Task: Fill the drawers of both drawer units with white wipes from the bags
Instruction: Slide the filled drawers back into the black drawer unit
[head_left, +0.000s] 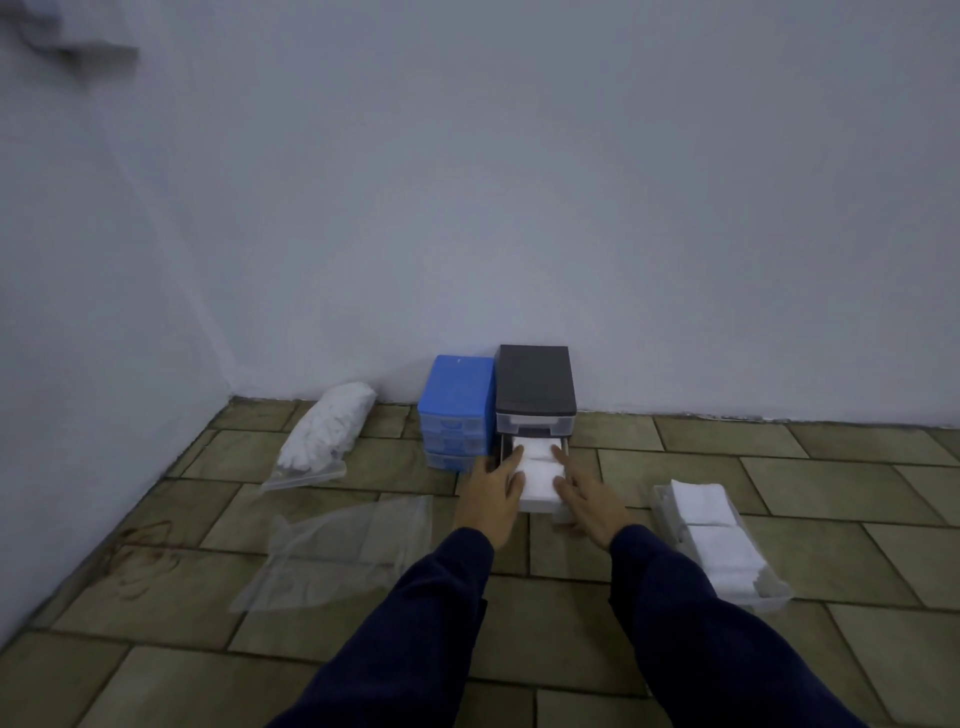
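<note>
Currently on the tiled floor (322, 670), against the far wall: blue unit (457, 410), drawers closed; black unit (536, 387) touching its right side. Black unit's lower drawer (540, 506) pulled out, packed with white wipes (540, 475). Left hand (491, 493), fingers straight, rests on the wipes at the drawer's left side; right hand (589, 501), fingers straight, lies along the drawer's right side. Hands apart, gripping nothing. Full bag (324, 434) near the floor's far left corner; empty bag (345, 545) flat before it. Clear tray (719, 543) of wipes toward the right.
</note>
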